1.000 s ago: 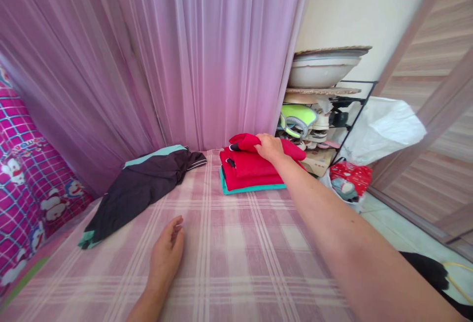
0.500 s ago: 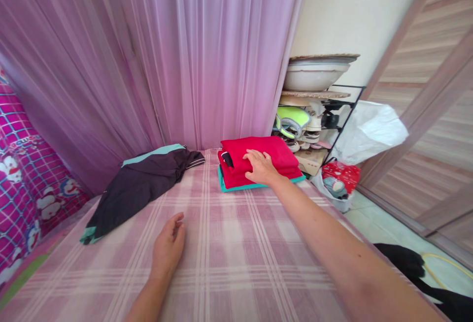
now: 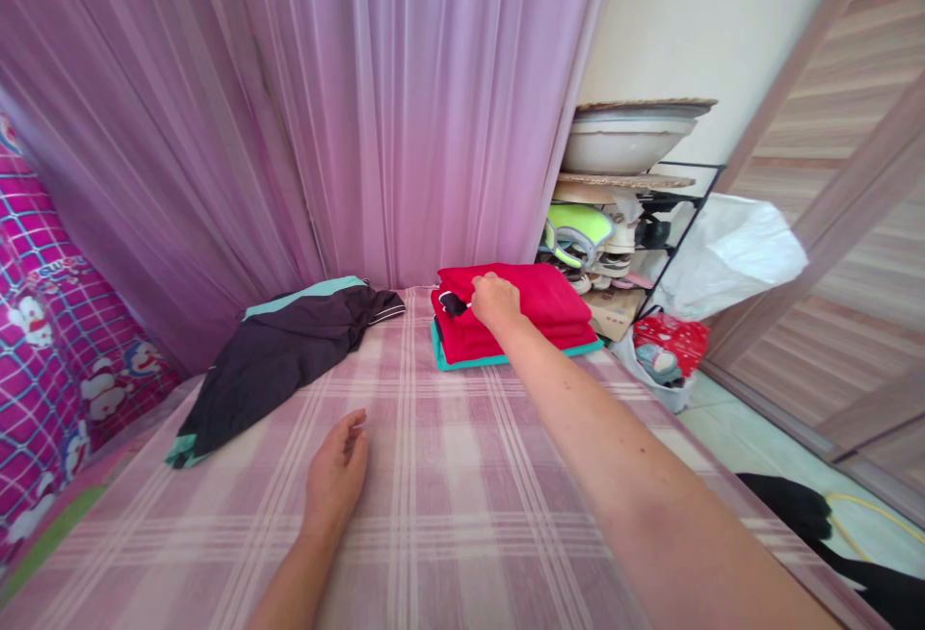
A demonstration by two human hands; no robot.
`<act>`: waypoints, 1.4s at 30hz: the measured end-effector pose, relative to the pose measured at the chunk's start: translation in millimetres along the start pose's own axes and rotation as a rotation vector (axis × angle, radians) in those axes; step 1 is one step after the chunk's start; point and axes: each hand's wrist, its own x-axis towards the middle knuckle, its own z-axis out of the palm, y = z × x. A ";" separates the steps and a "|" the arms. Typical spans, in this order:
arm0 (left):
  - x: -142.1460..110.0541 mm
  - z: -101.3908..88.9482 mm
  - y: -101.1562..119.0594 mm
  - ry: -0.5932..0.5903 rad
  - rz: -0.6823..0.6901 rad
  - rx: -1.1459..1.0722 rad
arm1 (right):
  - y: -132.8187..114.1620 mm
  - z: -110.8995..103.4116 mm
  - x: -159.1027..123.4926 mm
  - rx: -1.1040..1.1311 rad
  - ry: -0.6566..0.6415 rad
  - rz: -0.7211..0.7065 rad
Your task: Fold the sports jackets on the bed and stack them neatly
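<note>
A stack of folded red clothes (image 3: 553,298) sits on a turquoise folded cloth (image 3: 578,351) at the far side of the bed. My right hand (image 3: 495,301) is closed on the left part of the top red garment, its fingertips partly hidden. Beside it, a black and white bit of cloth (image 3: 453,303) pokes out at the stack's left end. My left hand (image 3: 336,471) hovers at or just over the plaid sheet (image 3: 448,495), loosely curled, thumb apart, holding nothing. A dark shirt with turquoise trim (image 3: 289,351) is spread out ahead of it on the left.
Purple curtains (image 3: 405,129) hang right behind the clothes. To the right stands a rack (image 3: 683,235) with shoes, a visor and a white basin (image 3: 628,144). Bags (image 3: 672,346) rest on the floor by a slatted wooden door (image 3: 831,274). Pink patterned cloth (image 3: 43,254) hangs left.
My right hand has gone from lying spread on the red stack to gripping the top garment nearer its left end, lifting that edge slightly. My left hand has barely moved.
</note>
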 end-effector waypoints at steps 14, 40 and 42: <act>-0.6 4.1 -4.6 0.001 -0.008 -0.026 | -3.6 -4.1 7.1 -0.103 -0.118 -0.018; 1.4 1.6 -5.4 -0.017 0.004 0.011 | 26.0 34.9 -4.2 0.094 -0.117 0.052; 1.1 1.6 -5.2 -0.020 0.005 0.006 | 23.9 40.4 -5.2 0.084 -0.139 0.054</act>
